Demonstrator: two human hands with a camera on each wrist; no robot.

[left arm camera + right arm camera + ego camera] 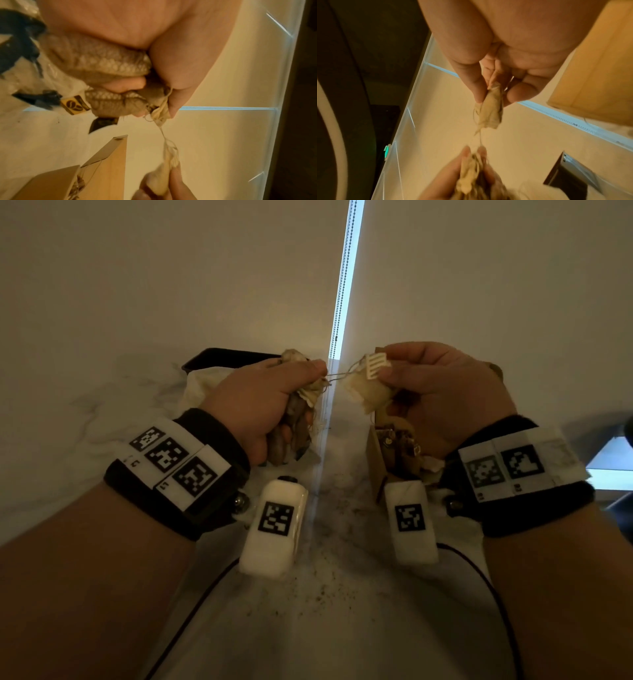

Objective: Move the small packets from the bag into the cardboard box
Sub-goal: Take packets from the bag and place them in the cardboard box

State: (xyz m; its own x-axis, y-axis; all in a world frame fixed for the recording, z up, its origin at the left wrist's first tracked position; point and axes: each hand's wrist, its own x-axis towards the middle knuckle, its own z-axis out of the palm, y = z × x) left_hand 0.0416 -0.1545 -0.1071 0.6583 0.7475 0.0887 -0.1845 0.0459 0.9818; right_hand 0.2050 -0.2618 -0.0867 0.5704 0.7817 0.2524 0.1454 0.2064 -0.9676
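My left hand (274, 402) grips a bunch of small mesh packets (298, 419) in its fist above the white plastic bag (198, 392). Thumb and fingers of my right hand (394, 371) pinch a single packet (364, 393) with a pale paper tag (376, 364), held over the open cardboard box (375, 463). Thin tangled strings (339, 373) run taut from this packet to the bunch. The left wrist view shows the bunch (109, 63) squeezed in the palm and the box (109, 169) below. The right wrist view shows the pinched packet (491, 112) hanging from the fingertips.
A black tray (222, 359) lies behind the bag against the wall. The marble counter (329, 594) in front carries dark crumbs. A bright window slit with a bead chain (346, 278) runs up the wall. Several more packets lie inside the box.
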